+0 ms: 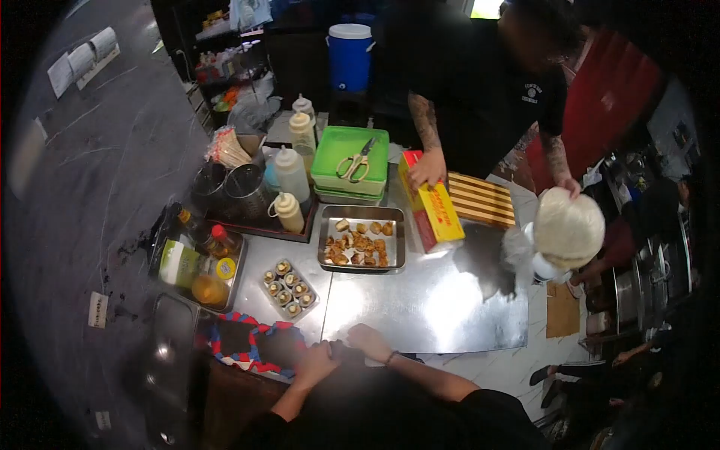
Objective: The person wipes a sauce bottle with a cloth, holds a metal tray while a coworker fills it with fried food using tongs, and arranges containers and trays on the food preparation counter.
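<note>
At the front edge of the steel table (397,319), my left hand (316,365) is closed against something dark, which I cannot make out. Close beside it, my right hand (368,343) has its fingers curled, with what they hold hidden. A clear tray of small filled rolls (289,289) sits just beyond my left hand. Farther in stands a metal pan (324,234) containing browned, cut food pieces (360,247). A red and blue braided band (255,349) lies left of my left hand.
Across the table, a person holds a yellow-red box (435,214) and a clear round bag (570,229). Scissors (355,163) lie on a green-lidded container (330,146). Squeeze bottles (289,172) and skewers (229,148) stand left. A striped board (480,199) lies at right.
</note>
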`<action>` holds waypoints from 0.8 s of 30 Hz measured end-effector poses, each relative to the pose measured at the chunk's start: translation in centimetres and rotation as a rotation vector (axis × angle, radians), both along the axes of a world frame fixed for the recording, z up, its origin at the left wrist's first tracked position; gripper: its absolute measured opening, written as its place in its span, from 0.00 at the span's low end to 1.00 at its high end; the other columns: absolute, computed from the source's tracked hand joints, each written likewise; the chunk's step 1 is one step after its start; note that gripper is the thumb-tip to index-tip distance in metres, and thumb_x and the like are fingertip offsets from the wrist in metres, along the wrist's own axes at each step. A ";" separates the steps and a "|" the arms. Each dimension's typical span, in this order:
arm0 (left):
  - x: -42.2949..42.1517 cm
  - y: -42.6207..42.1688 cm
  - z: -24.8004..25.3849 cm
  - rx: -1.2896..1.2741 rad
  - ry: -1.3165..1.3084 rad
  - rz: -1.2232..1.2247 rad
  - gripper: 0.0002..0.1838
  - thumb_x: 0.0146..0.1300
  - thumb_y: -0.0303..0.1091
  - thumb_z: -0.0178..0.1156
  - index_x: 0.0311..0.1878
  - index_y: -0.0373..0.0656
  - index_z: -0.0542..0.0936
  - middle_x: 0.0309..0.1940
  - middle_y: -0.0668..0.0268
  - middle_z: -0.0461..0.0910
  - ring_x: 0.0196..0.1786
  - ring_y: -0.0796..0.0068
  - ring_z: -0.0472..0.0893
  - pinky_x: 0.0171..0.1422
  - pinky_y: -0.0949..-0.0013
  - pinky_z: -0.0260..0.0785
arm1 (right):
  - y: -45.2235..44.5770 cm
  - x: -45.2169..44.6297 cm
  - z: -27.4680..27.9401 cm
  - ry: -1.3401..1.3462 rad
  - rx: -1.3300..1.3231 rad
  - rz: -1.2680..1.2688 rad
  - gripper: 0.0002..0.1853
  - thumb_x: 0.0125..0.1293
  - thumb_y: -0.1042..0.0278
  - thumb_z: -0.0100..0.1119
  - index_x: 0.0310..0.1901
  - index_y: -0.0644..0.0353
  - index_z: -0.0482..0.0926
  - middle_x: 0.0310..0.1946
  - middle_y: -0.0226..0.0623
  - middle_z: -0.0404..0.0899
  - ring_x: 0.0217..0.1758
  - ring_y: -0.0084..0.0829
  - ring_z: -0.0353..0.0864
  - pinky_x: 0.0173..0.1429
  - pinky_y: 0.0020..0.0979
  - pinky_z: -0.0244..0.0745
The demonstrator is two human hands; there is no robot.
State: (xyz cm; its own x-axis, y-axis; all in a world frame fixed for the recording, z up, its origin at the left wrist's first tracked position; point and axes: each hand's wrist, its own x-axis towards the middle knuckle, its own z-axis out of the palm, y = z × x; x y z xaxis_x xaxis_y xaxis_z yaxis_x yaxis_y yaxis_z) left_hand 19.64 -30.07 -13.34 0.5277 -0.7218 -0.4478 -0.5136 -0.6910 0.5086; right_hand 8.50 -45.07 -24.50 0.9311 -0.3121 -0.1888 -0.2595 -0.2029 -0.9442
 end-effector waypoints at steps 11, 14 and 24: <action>-0.6 -8.8 -4.1 -0.275 -0.435 -0.018 0.16 0.47 0.35 0.57 0.39 0.38 0.72 0.35 0.51 0.73 0.39 0.52 0.75 0.42 0.53 0.70 | -4.1 -16.9 1.9 0.094 0.266 -0.527 0.08 0.60 0.77 0.52 0.42 0.66 0.72 0.33 0.34 0.79 0.34 0.21 0.78 0.41 0.21 0.73; -0.8 -10.5 -5.1 -0.273 -0.409 0.125 0.19 0.50 0.41 0.59 0.41 0.38 0.70 0.38 0.52 0.71 0.43 0.53 0.73 0.43 0.53 0.69 | -5.3 -20.8 2.4 0.190 -0.025 -0.532 0.09 0.59 0.78 0.53 0.42 0.66 0.72 0.32 0.36 0.79 0.34 0.22 0.78 0.40 0.22 0.74; -6.1 -9.7 -4.4 -0.437 -0.643 0.118 0.16 0.52 0.37 0.60 0.42 0.40 0.72 0.48 0.54 0.68 0.53 0.52 0.67 0.56 0.55 0.57 | -14.1 -34.5 3.2 0.201 -0.686 -0.887 0.05 0.55 0.73 0.55 0.34 0.60 0.75 0.28 0.39 0.76 0.30 0.35 0.76 0.34 0.33 0.70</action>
